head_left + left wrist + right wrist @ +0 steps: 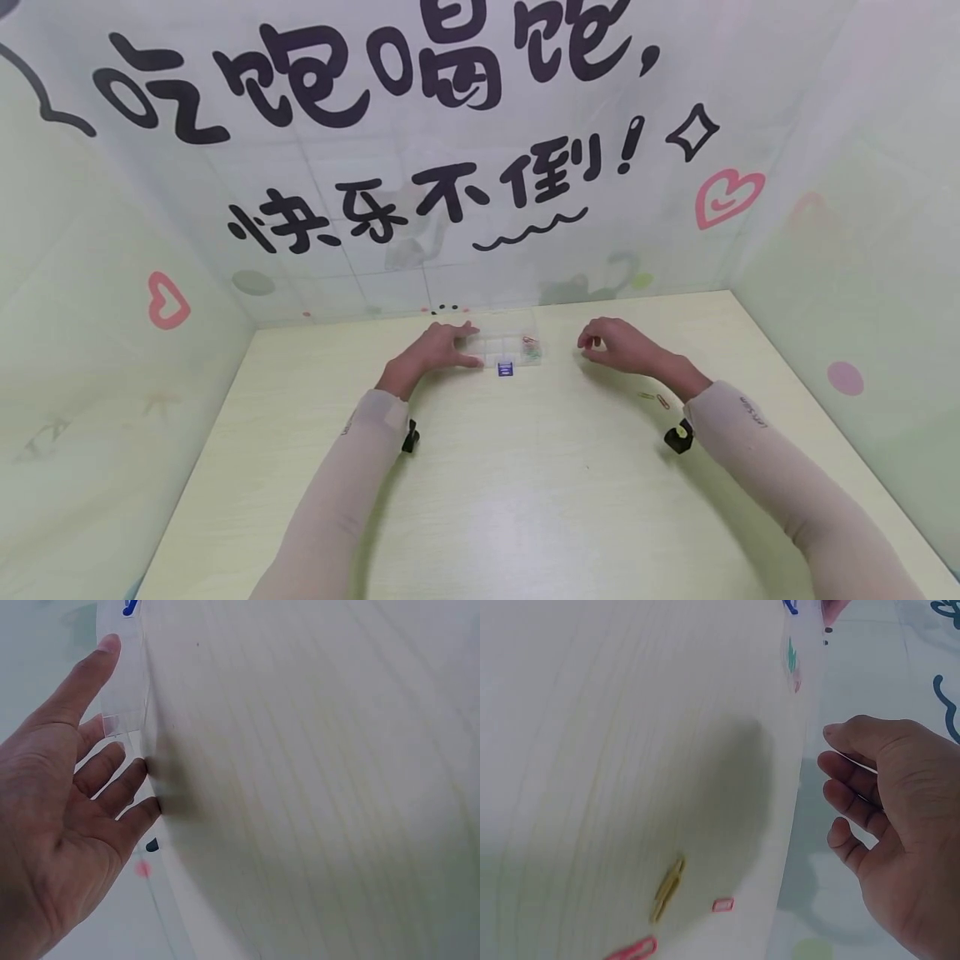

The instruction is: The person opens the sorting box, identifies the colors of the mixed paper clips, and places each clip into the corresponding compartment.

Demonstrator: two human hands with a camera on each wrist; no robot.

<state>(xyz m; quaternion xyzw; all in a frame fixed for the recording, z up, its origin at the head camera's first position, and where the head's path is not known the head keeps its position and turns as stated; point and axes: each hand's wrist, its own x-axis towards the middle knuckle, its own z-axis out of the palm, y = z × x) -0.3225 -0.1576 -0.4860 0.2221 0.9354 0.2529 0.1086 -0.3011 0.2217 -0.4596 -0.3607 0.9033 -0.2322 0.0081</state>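
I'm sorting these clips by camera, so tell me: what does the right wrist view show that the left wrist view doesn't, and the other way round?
Only the right wrist view shows the right hand, its fingers loosely curled and holding nothing, and loose paper clips on the table: a yellow paper clip and pink paper clips. Only the left wrist view shows the left hand, fingers straight, with a fingertip touching the clear compartment box. Both show the pale wooden table, and the box edge appears in each.
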